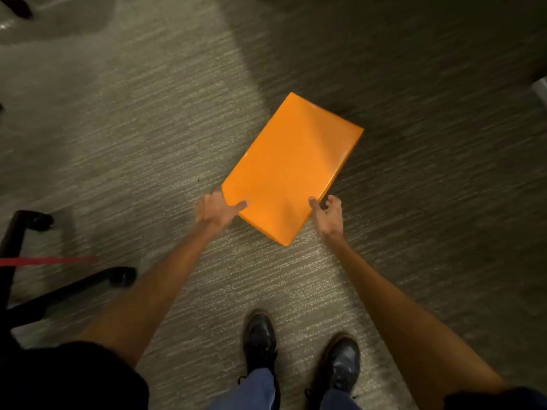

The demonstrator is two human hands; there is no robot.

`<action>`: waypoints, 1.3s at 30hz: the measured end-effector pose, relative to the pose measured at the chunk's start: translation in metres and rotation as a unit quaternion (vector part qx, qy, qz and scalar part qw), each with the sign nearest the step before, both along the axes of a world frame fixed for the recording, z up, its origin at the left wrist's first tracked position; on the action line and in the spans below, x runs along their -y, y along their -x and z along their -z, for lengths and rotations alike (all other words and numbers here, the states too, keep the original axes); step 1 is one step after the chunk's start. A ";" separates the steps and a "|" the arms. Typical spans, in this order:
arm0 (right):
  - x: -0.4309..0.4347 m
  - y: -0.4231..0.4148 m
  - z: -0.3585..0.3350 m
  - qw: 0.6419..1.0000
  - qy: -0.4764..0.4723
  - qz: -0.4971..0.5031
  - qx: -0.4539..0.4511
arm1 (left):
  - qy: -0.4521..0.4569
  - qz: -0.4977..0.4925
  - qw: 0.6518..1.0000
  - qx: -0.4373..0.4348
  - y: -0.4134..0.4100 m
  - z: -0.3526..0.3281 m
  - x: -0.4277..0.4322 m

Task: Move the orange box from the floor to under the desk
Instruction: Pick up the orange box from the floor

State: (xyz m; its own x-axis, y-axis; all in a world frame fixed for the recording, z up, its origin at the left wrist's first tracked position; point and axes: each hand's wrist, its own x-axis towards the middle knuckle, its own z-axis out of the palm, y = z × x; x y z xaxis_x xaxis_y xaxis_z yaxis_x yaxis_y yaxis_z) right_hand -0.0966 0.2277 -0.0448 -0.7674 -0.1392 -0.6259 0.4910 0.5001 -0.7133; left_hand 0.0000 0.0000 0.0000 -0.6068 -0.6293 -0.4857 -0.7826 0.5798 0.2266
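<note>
**Both hands gripping the orange box at its near end**

The flat rectangular orange box (pixel 291 170) is lying on the grey ribbed carpet floor (pixel 133 128), angled toward 1 o'clock. Open carpet is stretching from 9 through 3 o'clock. The left hand (pixel 217 210) is clasping the near-left corner, thumb on top; the right hand (pixel 327 216) is pinching the near-right edge, fingers partly curled. A black chair base (pixel 59 291) is sitting at 8 o'clock.

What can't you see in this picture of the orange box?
- Head view: the underside of the orange box is hidden by the box itself.
- Left hand: fingers blurred and tucked behind the box corner.
- Chair base: cut off by the left edge.
- No desk is in view.
</note>
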 end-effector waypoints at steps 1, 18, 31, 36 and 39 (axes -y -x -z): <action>0.002 0.000 0.011 1.000 -0.004 0.018 -0.004 | -0.010 -0.019 1.000 -0.002 0.004 0.011 0.001; 0.020 0.011 0.062 0.976 0.079 0.155 0.131 | -0.287 -0.096 0.953 -0.033 0.015 0.067 0.037; -0.029 0.021 -0.095 0.976 0.109 0.144 0.119 | -0.310 -0.188 0.926 -0.106 -0.004 -0.068 -0.013; -0.060 0.024 -0.190 0.975 0.122 0.160 0.093 | -0.318 -0.169 0.924 -0.131 0.009 -0.156 -0.040; -0.087 0.018 -0.245 0.974 0.123 0.172 0.084 | -0.317 -0.152 0.927 -0.132 0.014 -0.211 -0.062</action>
